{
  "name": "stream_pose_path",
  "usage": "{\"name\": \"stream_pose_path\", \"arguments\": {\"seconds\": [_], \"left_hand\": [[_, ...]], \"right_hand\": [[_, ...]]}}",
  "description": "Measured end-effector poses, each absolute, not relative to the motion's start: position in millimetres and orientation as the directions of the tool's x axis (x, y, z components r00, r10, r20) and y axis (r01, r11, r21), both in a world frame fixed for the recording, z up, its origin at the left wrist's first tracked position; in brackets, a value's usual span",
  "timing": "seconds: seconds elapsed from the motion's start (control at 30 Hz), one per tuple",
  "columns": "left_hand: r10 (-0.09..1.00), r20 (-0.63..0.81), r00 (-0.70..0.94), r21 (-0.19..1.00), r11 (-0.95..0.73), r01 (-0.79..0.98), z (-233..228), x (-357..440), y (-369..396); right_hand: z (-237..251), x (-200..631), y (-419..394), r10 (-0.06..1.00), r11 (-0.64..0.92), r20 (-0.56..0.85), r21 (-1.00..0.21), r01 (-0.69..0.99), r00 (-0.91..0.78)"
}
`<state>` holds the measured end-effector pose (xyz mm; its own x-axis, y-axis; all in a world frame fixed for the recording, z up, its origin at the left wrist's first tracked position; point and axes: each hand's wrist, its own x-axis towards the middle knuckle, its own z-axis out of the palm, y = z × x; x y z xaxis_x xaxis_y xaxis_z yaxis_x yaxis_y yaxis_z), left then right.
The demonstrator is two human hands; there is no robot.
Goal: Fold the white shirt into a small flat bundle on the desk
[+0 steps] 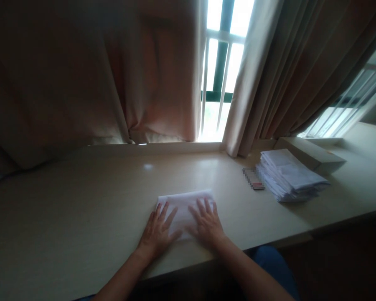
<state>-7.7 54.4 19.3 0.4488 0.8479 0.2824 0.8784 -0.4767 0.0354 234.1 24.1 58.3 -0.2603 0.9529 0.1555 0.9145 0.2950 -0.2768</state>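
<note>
paper (184,205) lies flat on the desk (81,217), well left of the stack (290,175). left hand (156,232) and right hand (207,223) press it, fingers spread flat, gripping nothing. looks part-folded; further creases likely remain.

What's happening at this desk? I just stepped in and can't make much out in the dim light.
A person sits at a long pale desk by a curtained window. Both hands lie flat on a folded white sheet of paper: the left hand on its left part, the right hand on its right part, fingers spread. To the right, apart from the hands, sits a stack of folded white papers, with a small flat item beside it, too blurred to identify.
</note>
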Motion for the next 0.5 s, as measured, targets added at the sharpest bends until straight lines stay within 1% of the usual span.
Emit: {"name": "stream_pose_path", "arguments": {"seconds": [0.13, 0.3, 0.4, 0.5], "left_hand": [[0.822, 0.326, 0.467, 0.027, -0.502, 0.865, 18, -6, 56], [0.830, 0.349, 0.434, 0.049, -0.479, 0.876, 19, -1, 62], [0.849, 0.335, 0.409, 0.065, -0.454, 0.889, 18, 2, 64], [0.885, 0.279, 0.373, 0.070, -0.406, 0.911, 21, 4, 64]], "right_hand": [[60, 234, 28, 0.954, 0.294, 0.139, -0.269, 0.917, -0.264], [63, 235, 39, 0.950, 0.308, 0.136, -0.269, 0.912, -0.281], [61, 236, 46, 0.948, 0.315, 0.143, -0.267, 0.911, -0.286], [59, 238, 49, 0.946, 0.319, 0.153, -0.257, 0.912, -0.287]]}}
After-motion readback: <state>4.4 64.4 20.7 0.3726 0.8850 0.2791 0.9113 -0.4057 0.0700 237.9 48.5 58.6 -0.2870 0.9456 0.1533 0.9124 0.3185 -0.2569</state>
